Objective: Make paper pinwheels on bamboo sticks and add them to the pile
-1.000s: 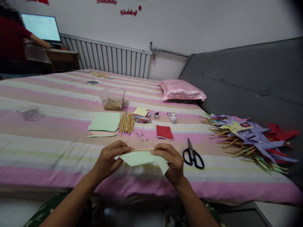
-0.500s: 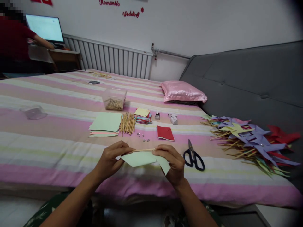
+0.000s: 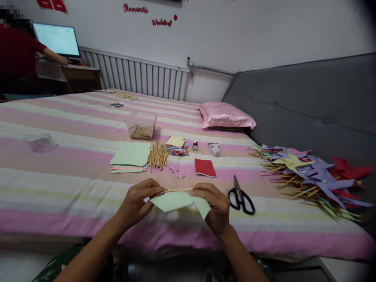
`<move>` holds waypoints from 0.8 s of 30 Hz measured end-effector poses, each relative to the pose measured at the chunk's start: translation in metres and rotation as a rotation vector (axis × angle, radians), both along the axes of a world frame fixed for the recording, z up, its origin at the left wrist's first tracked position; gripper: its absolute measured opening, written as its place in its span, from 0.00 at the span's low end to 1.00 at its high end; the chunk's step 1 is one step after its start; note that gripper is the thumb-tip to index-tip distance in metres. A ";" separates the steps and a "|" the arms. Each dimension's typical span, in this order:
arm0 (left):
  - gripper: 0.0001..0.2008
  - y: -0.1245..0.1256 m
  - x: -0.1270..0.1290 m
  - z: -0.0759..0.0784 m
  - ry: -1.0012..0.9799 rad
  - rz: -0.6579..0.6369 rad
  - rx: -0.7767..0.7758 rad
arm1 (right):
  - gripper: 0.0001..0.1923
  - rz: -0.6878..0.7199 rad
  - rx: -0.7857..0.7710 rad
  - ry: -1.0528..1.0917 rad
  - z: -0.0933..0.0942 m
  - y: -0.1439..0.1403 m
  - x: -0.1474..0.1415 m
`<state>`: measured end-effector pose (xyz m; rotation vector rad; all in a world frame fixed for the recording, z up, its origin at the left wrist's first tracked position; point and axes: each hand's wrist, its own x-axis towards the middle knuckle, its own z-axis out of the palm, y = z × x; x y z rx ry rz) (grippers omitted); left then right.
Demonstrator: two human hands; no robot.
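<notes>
Above the bed's near edge, my left hand (image 3: 142, 201) and my right hand (image 3: 213, 203) both pinch a thin wooden stick (image 3: 178, 190), one at each end. Just below the stick hangs a light green paper sheet (image 3: 173, 201) with cut flaps, gripped at its sides by the same fingers. Part of the paper is hidden behind my right hand. Beyond my hands lie several small shiny gems (image 3: 178, 177) and a red paper stack (image 3: 205, 167). Scissors (image 3: 241, 197) with dark handles rest to the right of my right hand.
Behind lie a green paper stack (image 3: 131, 153), loose sticks (image 3: 158, 156), small coloured squares (image 3: 176, 141) and a clear box of sticks (image 3: 142, 131). Paper pinwheels (image 3: 317, 172) are piled at right, near a pink pillow (image 3: 226, 115). A person (image 3: 20, 51) sits by a monitor (image 3: 57, 39).
The camera view has shifted slightly, so the scene sits a little lower. Both hands keep their hold on the stick and the green paper.
</notes>
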<state>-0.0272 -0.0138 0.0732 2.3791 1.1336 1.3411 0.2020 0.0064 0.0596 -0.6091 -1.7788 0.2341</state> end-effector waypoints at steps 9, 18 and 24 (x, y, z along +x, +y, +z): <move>0.12 0.001 0.000 -0.003 0.020 -0.025 -0.034 | 0.09 0.004 0.013 0.006 -0.001 0.001 0.001; 0.11 0.000 0.002 -0.008 0.015 -0.054 -0.087 | 0.07 -0.015 -0.027 0.013 -0.003 0.002 0.000; 0.11 0.004 0.006 -0.012 0.012 -0.037 -0.166 | 0.05 -0.102 -0.227 -0.003 -0.003 0.006 -0.001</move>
